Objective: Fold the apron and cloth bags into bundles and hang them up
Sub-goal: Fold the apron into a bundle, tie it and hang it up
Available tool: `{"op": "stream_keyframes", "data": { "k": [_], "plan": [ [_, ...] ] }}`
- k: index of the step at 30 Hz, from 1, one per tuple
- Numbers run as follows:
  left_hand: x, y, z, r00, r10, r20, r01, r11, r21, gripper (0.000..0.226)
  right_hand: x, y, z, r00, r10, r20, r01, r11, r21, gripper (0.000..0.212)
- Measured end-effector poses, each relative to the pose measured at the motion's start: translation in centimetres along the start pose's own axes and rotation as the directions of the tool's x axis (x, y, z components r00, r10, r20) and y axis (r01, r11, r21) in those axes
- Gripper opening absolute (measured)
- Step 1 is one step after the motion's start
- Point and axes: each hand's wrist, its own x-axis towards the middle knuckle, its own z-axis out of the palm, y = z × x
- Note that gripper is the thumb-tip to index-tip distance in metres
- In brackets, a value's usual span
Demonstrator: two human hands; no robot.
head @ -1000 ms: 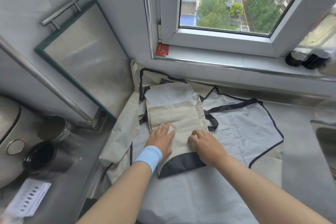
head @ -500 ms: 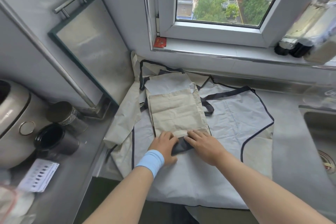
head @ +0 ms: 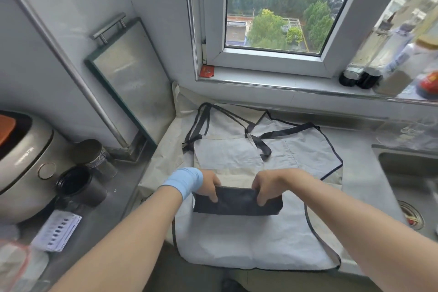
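Steel bench by the window: left hand and right hand pinch a half-folded navy-and-beige cloth bag; grey black-trimmed apron under them unfolded, nothing hung.

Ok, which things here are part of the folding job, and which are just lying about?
In the job: folded cloth bag, gripped by left hand and right hand; grey apron; beige cloth bag underneath.
Lying about: rice cooker; black jar; metal tin; steel tray; bottles on the sill; sink.
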Motion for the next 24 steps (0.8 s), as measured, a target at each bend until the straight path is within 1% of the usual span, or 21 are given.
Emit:
{"op": "stream_keyframes", "data": {
  "k": [1,2,3,4,6,7,9,11,15,17,20,24],
  "plan": [
    [0.1,-0.2,-0.3,1.0,-0.002,0.008,0.003,0.998,-0.063,0.041,-0.2,0.1,-0.4,1.0,0.005,0.01,-0.005,1.0,0.008,0.006],
    [0.2,-0.5,-0.7,1.0,-0.003,-0.009,0.002,0.992,-0.123,0.039,-0.1,0.3,-0.9,1.0,0.002,-0.023,-0.001,1.0,0.022,0.003],
    [0.5,-0.8,-1.0,0.998,-0.006,-0.054,-0.004,0.985,-0.172,0.039,0.2,0.6,-1.3,0.996,-0.012,-0.092,0.015,0.999,0.034,0.002],
    [0.9,-1.2,-1.3,0.993,-0.014,-0.118,-0.012,0.977,-0.212,0.039,0.9,0.9,-1.7,0.982,-0.033,-0.186,0.042,0.998,0.041,0.006],
    [2.0,-2.2,-2.0,0.966,-0.032,-0.256,-0.037,0.965,-0.26,0.035,2.8,1.8,-2.4,0.918,-0.086,-0.387,0.107,0.994,0.034,0.012],
    [2.6,-2.7,-2.3,0.948,-0.042,-0.315,-0.047,0.961,-0.271,0.031,3.8,2.2,-2.6,0.879,-0.109,-0.465,0.136,0.99,0.025,0.014],
    [3.9,-3.7,-2.9,0.917,-0.06,-0.395,-0.059,0.957,-0.283,0.021,5.8,2.8,-3.1,0.823,-0.125,-0.554,0.168,0.985,0.028,0.018],
    [5.5,-4.4,-3.7,0.89,-0.079,-0.449,-0.041,0.967,-0.252,0.016,7.9,3.1,-3.6,0.79,-0.126,-0.6,0.16,0.987,0.003,0.017],
    [8.8,-5.3,-4.6,0.815,-0.037,-0.579,0.024,0.999,-0.029,0.029,11.7,3.7,-4.4,0.706,-0.182,-0.684,0.143,0.983,-0.113,0.014],
    [10.6,-5.8,-5.1,0.811,-0.025,-0.585,0.02,1.0,-0.016,0.033,13.5,3.9,-4.9,0.685,-0.198,-0.701,0.143,0.98,-0.137,0.014],
    [12.9,-6.5,-5.7,0.828,-0.029,-0.559,0.03,1.0,-0.008,0.037,15.8,4.2,-5.7,0.683,-0.21,-0.699,0.165,0.977,-0.132,0.014],
    [14.7,-7.0,-6.4,0.832,-0.088,-0.547,0.08,0.996,-0.039,0.033,18.2,4.3,-6.3,0.714,-0.159,-0.682,0.069,0.985,-0.157,0.017]
  ]
}}
